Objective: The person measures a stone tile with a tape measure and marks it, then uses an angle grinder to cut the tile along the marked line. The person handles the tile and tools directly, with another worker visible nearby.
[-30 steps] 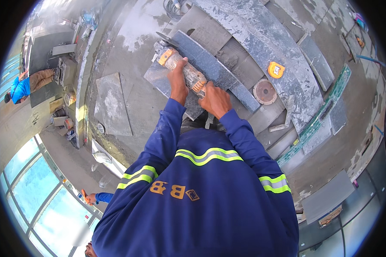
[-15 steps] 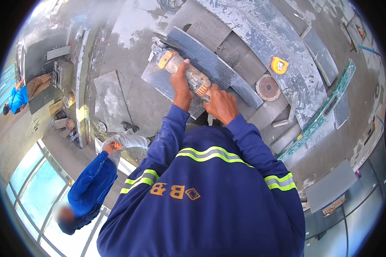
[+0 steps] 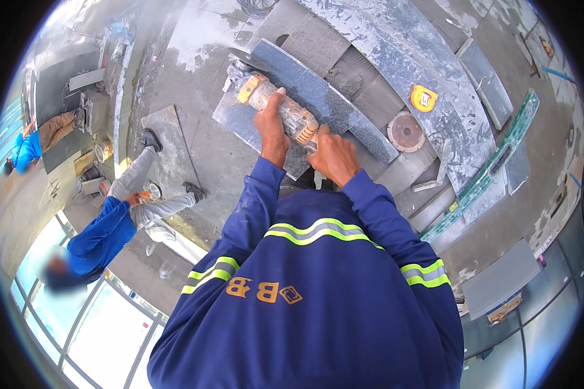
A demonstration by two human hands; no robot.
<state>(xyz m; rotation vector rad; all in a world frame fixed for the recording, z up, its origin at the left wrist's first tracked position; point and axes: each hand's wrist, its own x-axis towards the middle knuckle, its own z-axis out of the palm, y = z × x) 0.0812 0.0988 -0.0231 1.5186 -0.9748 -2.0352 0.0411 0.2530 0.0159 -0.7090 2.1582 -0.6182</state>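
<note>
The left hand (image 3: 272, 134) grips the dusty, grey-and-orange, cylindrical angle grinder (image 3: 296, 121) around its body; the right hand (image 3: 335, 157) clasps its rear end; the grinder is over the dark-grey, curved stone slab (image 3: 331, 104), contact unclear; a yellow, rounded tape measure (image 3: 424, 98) lies to the right.

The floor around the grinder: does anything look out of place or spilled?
A loose disc lies unmounted, right of the grinder, so it looks left out. A pale patch marks the floor beyond; dust or something spilled, I can't tell.
</note>
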